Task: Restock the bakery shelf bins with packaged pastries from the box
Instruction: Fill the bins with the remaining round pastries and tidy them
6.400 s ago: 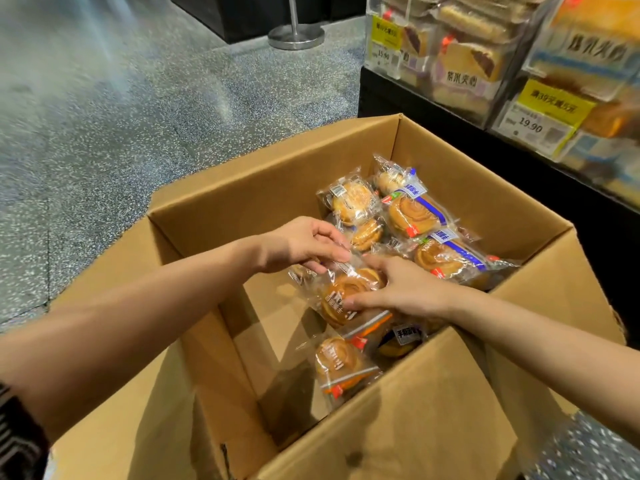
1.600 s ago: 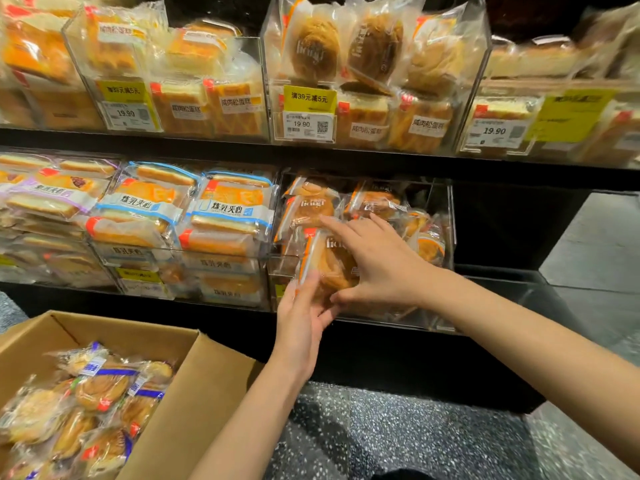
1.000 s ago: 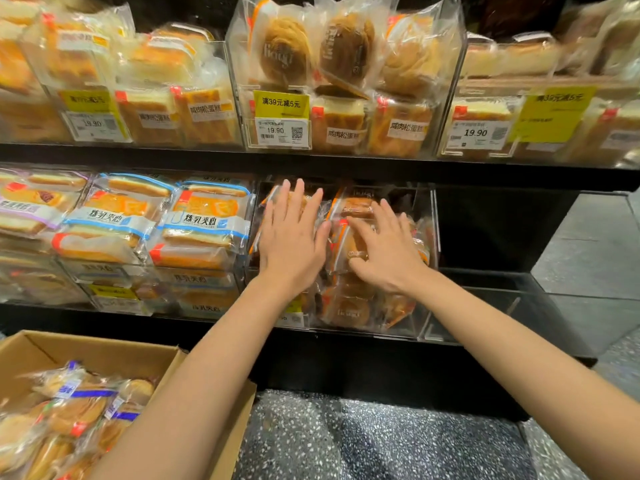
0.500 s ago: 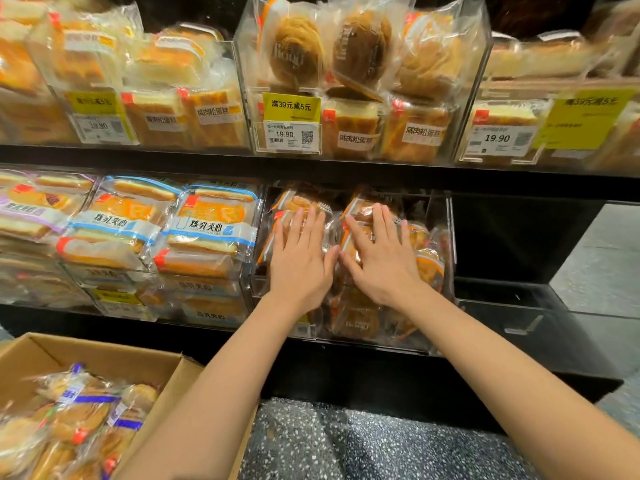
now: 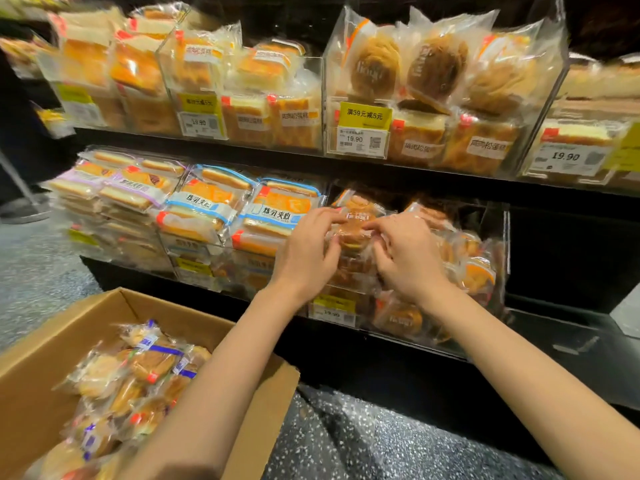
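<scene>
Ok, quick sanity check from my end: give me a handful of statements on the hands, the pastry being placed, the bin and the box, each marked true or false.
1. Both hands pinch one packaged pastry at the lower clear bin. True: the left hand and right hand hold its wrapper from either side.
2. The cardboard box is empty. False: wrapped pastries still lie in it.
3. The box sits at lower left, below the shelves. True.
4. The yellow tag on the upper bin is blank. False: it carries print, and the white label below reads 19.90.
5. The right hand rests inside the box. False: it is up at the bin.
</scene>
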Demonstrator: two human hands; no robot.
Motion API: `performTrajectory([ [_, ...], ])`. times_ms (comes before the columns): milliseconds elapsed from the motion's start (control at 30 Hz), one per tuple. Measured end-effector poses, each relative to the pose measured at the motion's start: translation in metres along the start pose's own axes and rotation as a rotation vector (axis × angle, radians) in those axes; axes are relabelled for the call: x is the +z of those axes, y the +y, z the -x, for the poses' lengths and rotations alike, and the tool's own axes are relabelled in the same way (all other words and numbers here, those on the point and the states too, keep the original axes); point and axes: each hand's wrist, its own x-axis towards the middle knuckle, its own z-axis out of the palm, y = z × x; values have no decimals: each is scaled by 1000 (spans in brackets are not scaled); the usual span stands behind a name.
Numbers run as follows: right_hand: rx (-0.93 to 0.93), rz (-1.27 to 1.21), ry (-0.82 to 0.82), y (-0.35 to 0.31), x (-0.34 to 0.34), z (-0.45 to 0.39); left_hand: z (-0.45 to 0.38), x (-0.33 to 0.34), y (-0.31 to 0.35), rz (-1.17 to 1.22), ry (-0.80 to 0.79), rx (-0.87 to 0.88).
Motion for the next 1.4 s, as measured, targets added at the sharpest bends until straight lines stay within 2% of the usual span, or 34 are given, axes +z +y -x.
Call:
performTrajectory([
  [133,-98,-128,-110,-49,18,-6,34,-40,-25,-143,-144,-209],
  [233,-177,-203,-173,-88,41,-6,64,-66,-57,-315,-319,-324],
  [467,-243,-275,-473,-165,109,-2,146,-127,-135,-364,-540,-594],
  [500,-239,-281,-524,-173,122,0,156,-136,-144,-374,-534,-633],
  [633,-238,-242,-781,-200,181,17,195,-164,-183,-293,-319,-865],
  [733,-168,-223,-936,-213,227,33,227,-170,-213,-319,-352,-1030],
  [867,-53,-108,-1104,-218,284,49,258,-160,-242,-239,-310,-1207],
  [1033,111,18,-1255,-223,331,53,265,-147,-256,-254,-359,-1258],
  [1133,236,23,-1287,-222,347,51,264,-142,-257,-278,-357,-1268],
  [1233,286,-99,-1264,-222,349,50,264,-137,-256,-264,-384,-1250],
  [1400,412,-227,-1158,-225,327,43,264,-136,-256,-205,-351,-1246],
])
